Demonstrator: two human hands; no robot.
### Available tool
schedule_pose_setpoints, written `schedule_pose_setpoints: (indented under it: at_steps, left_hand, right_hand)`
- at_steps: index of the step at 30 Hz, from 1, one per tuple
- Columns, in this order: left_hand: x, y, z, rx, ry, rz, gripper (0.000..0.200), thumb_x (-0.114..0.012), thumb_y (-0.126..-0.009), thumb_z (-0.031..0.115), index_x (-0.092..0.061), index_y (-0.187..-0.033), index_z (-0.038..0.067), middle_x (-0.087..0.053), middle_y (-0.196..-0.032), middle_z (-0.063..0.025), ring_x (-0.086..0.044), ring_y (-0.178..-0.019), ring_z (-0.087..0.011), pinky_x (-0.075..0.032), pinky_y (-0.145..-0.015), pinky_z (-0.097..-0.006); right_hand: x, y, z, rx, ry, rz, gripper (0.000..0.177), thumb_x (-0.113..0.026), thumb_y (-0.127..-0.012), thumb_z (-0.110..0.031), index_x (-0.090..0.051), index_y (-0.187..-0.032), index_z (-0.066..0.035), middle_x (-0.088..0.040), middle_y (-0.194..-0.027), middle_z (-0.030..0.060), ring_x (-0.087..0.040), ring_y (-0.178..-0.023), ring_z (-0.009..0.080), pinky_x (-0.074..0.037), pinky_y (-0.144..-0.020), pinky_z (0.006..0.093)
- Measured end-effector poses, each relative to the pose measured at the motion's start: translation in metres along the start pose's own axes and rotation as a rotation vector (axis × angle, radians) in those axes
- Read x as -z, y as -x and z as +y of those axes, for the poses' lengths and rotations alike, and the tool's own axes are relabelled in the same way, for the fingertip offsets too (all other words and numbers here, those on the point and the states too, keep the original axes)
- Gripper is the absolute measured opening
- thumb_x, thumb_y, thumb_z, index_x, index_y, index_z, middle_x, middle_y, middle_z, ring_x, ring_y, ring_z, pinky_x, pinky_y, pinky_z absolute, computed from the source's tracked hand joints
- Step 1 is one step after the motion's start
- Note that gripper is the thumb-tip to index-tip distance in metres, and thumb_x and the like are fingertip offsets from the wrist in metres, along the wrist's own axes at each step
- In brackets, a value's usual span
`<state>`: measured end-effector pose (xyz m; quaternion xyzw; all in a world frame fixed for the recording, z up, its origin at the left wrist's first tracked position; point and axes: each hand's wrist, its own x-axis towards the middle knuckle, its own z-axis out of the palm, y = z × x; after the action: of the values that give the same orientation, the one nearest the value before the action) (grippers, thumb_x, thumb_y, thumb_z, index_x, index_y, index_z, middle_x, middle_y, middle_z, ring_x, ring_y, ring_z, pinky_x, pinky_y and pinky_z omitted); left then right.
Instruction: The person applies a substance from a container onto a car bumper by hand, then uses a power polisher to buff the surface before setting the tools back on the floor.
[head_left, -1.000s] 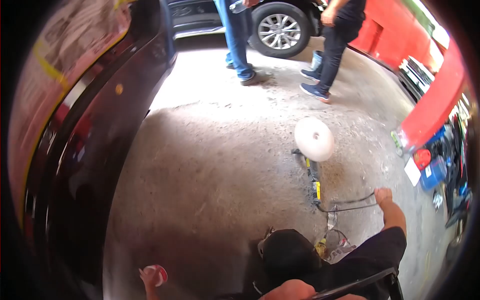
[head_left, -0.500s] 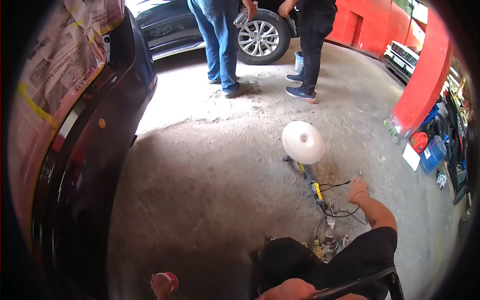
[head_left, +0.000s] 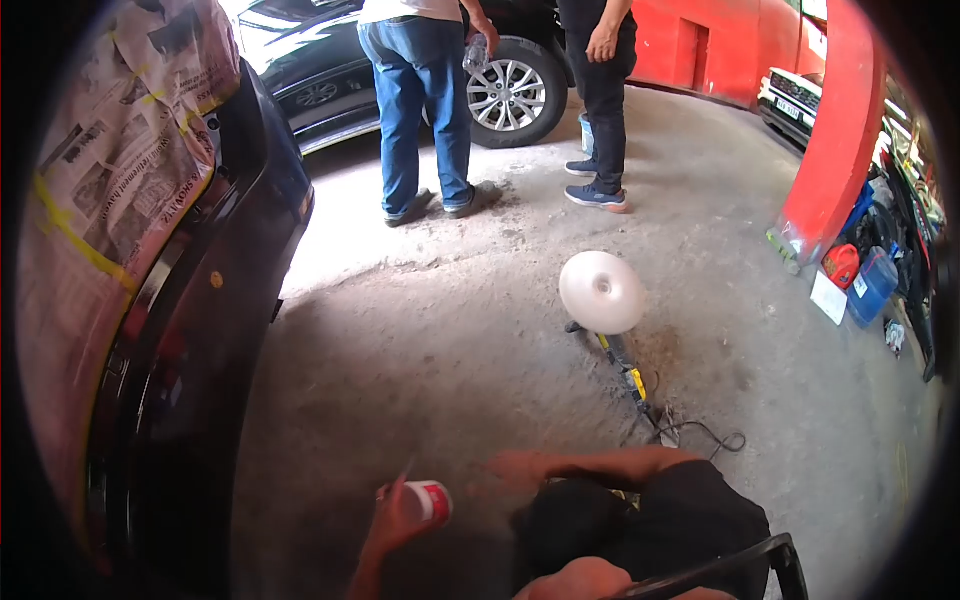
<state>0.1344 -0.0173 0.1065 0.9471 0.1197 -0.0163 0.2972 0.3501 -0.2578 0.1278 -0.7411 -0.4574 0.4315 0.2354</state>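
My left hand (head_left: 397,515) is closed round a red and white tub (head_left: 430,502) low in the view, with a thin stick-like thing rising beside it. Right of the tub, my right hand (head_left: 512,472) is smeared by motion, and its fingers cannot be made out. On the concrete floor lies a yellow and black power tool (head_left: 633,378) with a round white pad (head_left: 603,292) at its far end. A black cord (head_left: 705,430) curls beside the tool's near end.
A dark car panel (head_left: 215,290) masked with newspaper (head_left: 120,150) stands at the left. Two people stand by a black car (head_left: 335,95), one holding a clear bottle (head_left: 477,54). At the right are a red pillar (head_left: 838,130), a red container (head_left: 841,264) and a blue container (head_left: 873,287).
My right hand has left the cord and swung left towards the tub. My left hand has risen and moved right with the tub. The cord has dropped. The view has shifted slightly.
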Motion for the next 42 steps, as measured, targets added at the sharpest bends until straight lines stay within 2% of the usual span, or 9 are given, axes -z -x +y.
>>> schedule_pose_setpoints:
  at_steps: [6,14,23,25,26,28,31,34,42]
  left_hand:
    - [0.004,-0.011,0.05,-0.174,0.129,0.057,0.135,-0.093,-0.06,0.039,-0.003,-0.151,-0.005,-0.05,-0.132,-0.0311,-0.053,-0.119,-0.045,-0.043,-0.101,-0.0508]
    - [0.008,-0.007,0.05,-0.2,0.375,0.386,0.129,-0.094,-0.06,0.032,-0.009,-0.151,-0.002,-0.046,-0.14,-0.0254,-0.051,-0.127,-0.0347,-0.043,-0.104,-0.0479]
    - [0.044,0.0,0.095,-0.14,0.787,0.542,0.109,-0.094,-0.061,0.019,-0.027,-0.145,0.001,-0.047,-0.137,-0.0187,-0.051,-0.126,-0.0284,-0.045,-0.103,-0.044]
    - [0.049,0.002,0.086,-0.201,0.622,0.673,0.106,-0.094,-0.06,0.023,-0.032,-0.143,0.001,-0.047,-0.137,-0.0207,-0.05,-0.126,-0.0341,-0.045,-0.103,-0.0476]
    - [0.054,0.005,0.08,-0.196,0.619,0.675,0.106,-0.094,-0.06,0.023,-0.032,-0.143,0.001,-0.047,-0.137,-0.0207,-0.05,-0.126,-0.0341,-0.045,-0.103,-0.0476]
    - [0.063,0.011,0.07,-0.138,-0.16,0.747,0.107,-0.093,-0.059,0.029,-0.032,-0.143,0.002,-0.047,-0.136,-0.0213,-0.05,-0.124,-0.0405,-0.045,-0.102,-0.0511]
    - [0.081,0.012,0.08,-0.316,-0.325,0.739,0.106,-0.092,-0.058,0.033,-0.034,-0.142,0.004,-0.048,-0.135,-0.0197,-0.05,-0.121,-0.0434,-0.044,-0.101,-0.0532]
    - [0.085,0.012,0.091,-0.327,-0.432,0.663,0.1,-0.091,-0.058,0.034,-0.039,-0.138,0.004,-0.049,-0.135,-0.0174,-0.051,-0.122,-0.0409,-0.047,-0.1,-0.0518]
    - [0.073,0.011,0.096,-0.357,-0.503,0.682,0.092,-0.089,-0.06,0.038,-0.045,-0.134,0.005,-0.049,-0.134,-0.016,-0.051,-0.123,-0.0411,-0.052,-0.096,-0.0498]
  right_hand:
    - [-0.024,-0.046,-0.031,0.088,-0.564,-0.19,0.074,-0.05,-0.095,-0.061,-0.038,-0.147,-0.01,-0.061,-0.124,0.0129,-0.061,-0.105,0.0211,-0.055,-0.079,0.0358]
    - [0.003,-0.043,-0.023,0.066,-0.995,-0.129,0.067,-0.05,-0.095,-0.057,-0.043,-0.145,-0.013,-0.066,-0.11,0.0046,-0.064,-0.082,0.013,-0.054,-0.062,0.028]
    - [0.032,-0.044,-0.089,0.355,-0.639,-0.109,0.067,-0.04,-0.098,-0.062,-0.049,-0.139,-0.01,-0.068,-0.108,0.0078,-0.066,-0.083,0.0174,-0.054,-0.064,0.0327]
    - [0.028,-0.048,-0.085,0.618,0.097,0.638,0.061,-0.05,-0.098,-0.051,-0.045,-0.142,-0.009,-0.066,-0.11,0.0148,-0.069,-0.079,0.0233,-0.053,-0.063,0.0333]
    - [0.032,-0.039,-0.089,0.621,0.094,0.634,0.061,-0.05,-0.098,-0.051,-0.045,-0.142,-0.009,-0.066,-0.11,0.0148,-0.069,-0.079,0.0233,-0.053,-0.063,0.0333]
    - [0.045,-0.013,-0.102,0.499,0.108,0.46,0.063,-0.064,-0.09,-0.035,-0.044,-0.143,-0.008,-0.06,-0.128,0.0174,-0.069,-0.082,0.0299,-0.055,-0.065,0.0381]
    - [0.022,-0.009,-0.096,0.831,0.45,0.313,0.08,-0.071,-0.08,-0.024,-0.035,-0.149,-0.008,-0.05,-0.143,0.0143,-0.069,-0.083,0.0311,-0.056,-0.066,0.0402]
    - [0.016,-0.003,-0.11,0.547,0.598,0.13,0.093,-0.071,-0.076,-0.022,-0.023,-0.154,-0.008,-0.042,-0.149,0.0148,-0.068,-0.086,0.0345,-0.056,-0.068,0.0436]
    - [0.005,-0.013,-0.106,0.53,0.535,0.003,0.092,-0.066,-0.077,-0.016,-0.016,-0.154,-0.007,-0.035,-0.153,0.0204,-0.065,-0.099,0.0409,-0.054,-0.082,0.0485]
